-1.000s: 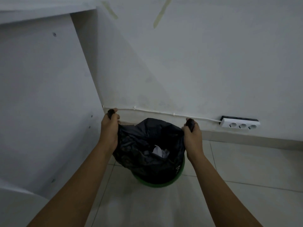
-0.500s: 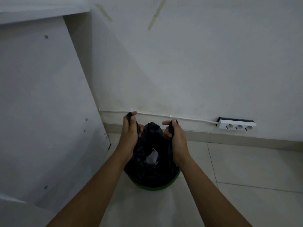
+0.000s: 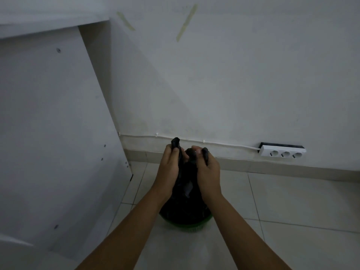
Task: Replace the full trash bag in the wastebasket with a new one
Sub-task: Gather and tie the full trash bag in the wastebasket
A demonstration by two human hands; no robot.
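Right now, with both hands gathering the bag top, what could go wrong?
1. The left hand and right hand pinch only thin corners of the black trash bag; one could slip or tear.
2. The bag sits in the green wastebasket, which might lift with it.

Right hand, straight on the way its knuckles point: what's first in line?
The right hand, gripping the black plastic trash bag, points toward the white wall. Likely first contact: the beige baseboard or the thin white cable above it; depth unclear.

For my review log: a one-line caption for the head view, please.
Both hands, left hand and right hand, grip the gathered top of the black trash bag above the green wastebasket.
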